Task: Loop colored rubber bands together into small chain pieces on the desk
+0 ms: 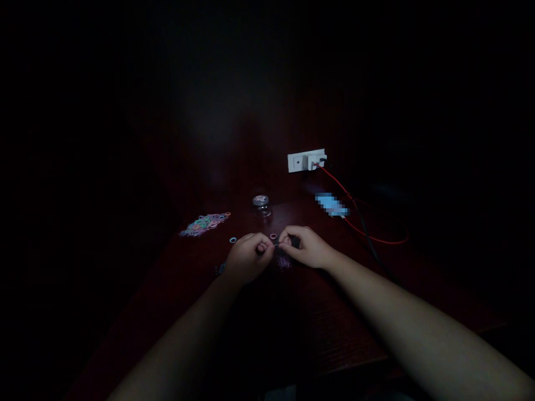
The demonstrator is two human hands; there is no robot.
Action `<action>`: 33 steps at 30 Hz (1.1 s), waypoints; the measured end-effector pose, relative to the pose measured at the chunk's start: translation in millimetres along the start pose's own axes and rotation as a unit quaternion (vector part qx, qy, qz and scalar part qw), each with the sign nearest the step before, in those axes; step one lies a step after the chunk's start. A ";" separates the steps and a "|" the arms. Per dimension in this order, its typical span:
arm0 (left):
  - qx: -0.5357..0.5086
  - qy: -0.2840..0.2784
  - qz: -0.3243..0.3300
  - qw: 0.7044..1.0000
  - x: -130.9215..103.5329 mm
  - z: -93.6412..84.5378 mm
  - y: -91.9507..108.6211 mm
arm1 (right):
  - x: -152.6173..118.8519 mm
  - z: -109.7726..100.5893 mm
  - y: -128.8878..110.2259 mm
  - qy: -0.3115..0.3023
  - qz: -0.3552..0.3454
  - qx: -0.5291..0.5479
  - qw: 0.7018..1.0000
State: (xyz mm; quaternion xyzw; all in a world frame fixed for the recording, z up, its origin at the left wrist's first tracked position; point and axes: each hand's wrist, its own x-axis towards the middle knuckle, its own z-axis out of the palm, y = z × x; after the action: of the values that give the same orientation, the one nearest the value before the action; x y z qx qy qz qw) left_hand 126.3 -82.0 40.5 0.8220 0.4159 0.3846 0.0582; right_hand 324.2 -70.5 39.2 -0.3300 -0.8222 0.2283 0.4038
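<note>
My left hand (249,256) and my right hand (306,246) meet over the dark red table (346,334), both in a pinch. Between their fingertips runs a thin, small band (276,244), its colour hard to tell in the dim light. Just behind the fingertips lies a pink ring-shaped band (273,236). A light blue ring-shaped band (233,240) is to the left, behind my left hand. Purple bands (284,263) lie beneath and between the hands. Some bluish bands (219,269) show beside my left wrist, partly hidden by it.
A heap of colourful bands (205,224) lies at the left. A clear lidded jar (262,206) stands behind the hands. At the right is a blurred blue device (331,204) with a red cable (376,240). A wall socket (297,162) holds a white plug.
</note>
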 end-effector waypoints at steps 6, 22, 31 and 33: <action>0.008 -0.002 0.019 1.000 0.4 0.4 -1.6 | 1.0 0.1 -3.4 0.005 -0.018 -0.002 1.000; 0.013 -0.007 0.025 1.000 1.0 -1.5 0.4 | 1.4 2.3 8.9 0.012 0.000 -0.035 0.999; 0.008 -0.009 0.018 1.000 1.2 -1.6 0.7 | 1.7 1.3 8.4 0.010 -0.003 -0.013 1.000; 0.011 -0.009 0.015 1.000 1.2 -1.9 1.3 | 1.5 1.1 7.6 0.007 -0.006 -0.010 1.000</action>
State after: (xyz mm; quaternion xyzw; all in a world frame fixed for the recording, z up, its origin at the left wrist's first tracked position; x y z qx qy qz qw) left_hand 126.3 -82.4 43.0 0.8321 0.4070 0.3739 0.0472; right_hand 325.4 -64.4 34.4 -0.3311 -0.8232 0.2154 0.4077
